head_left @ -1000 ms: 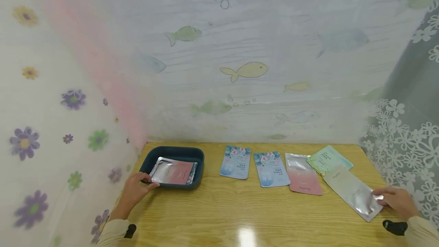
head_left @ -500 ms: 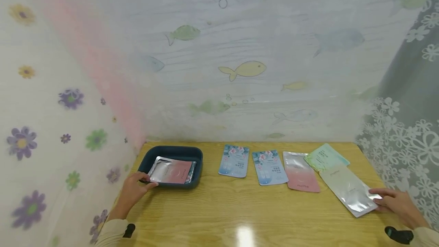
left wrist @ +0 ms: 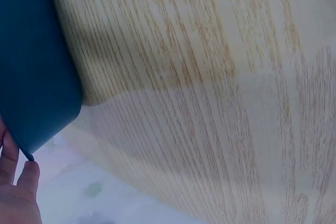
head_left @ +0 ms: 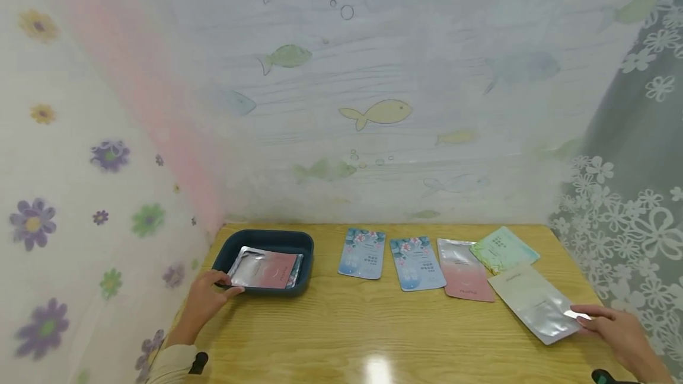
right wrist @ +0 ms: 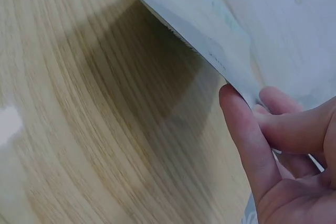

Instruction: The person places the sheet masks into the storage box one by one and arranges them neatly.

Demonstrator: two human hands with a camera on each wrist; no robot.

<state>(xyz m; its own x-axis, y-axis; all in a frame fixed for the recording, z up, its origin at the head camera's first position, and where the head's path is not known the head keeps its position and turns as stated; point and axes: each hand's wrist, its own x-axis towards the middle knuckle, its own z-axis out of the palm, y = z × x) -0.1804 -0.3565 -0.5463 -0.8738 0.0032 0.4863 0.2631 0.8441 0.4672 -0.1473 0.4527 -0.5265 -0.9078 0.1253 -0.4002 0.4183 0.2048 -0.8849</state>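
In the head view my left hand (head_left: 205, 301) pinches the near left rim of a dark blue plastic basin (head_left: 306, 265). Inside it lies a silver and pink sheet mask packet (head_left: 264, 267) over a floral one, mostly hidden. At the right, my right hand (head_left: 613, 328) grips the corner of a cream and silver sheet mask packet (head_left: 536, 304) between thumb and fingers. The right wrist view shows that packet (right wrist: 194, 30) tilted, its edge raised over the wood with a shadow beneath. Its far end overlaps a green packet (head_left: 504, 249).
Two blue floral packets (head_left: 361, 253) (head_left: 418, 264) lie flat in the table's middle, beside another silver and pink packet (head_left: 466, 271). The wooden table (head_left: 320, 336) meets fish-printed curtains (head_left: 384, 182) at the back and a flowered curtain (head_left: 107, 212) at the left.
The cream and silver packet has shifted slightly left and toward the front with my right hand, showing more of the green packet. My left hand stays on the basin rim.
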